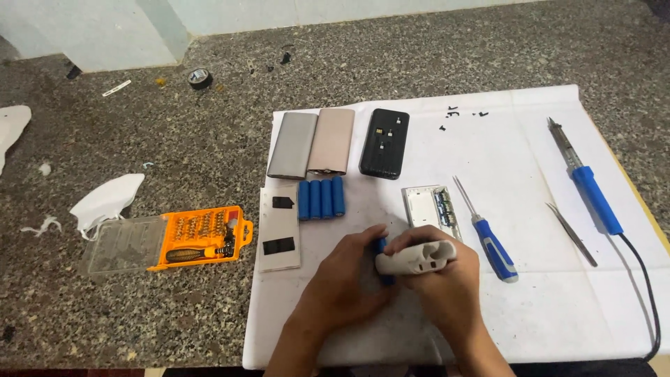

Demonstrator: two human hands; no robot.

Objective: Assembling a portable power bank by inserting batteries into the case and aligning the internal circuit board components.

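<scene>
blue cell (pixel 382 246) mostly hidden by hands, cable (pixel 645 293) cut off

head camera, steep downward view, close

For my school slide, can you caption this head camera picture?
Two hands, left hand and right hand, hold a white case and blue battery over a white sheet.

Both hands (pixel 391 276) around a white casing (pixel 417 257) and blue cell (pixel 382 246).
</scene>
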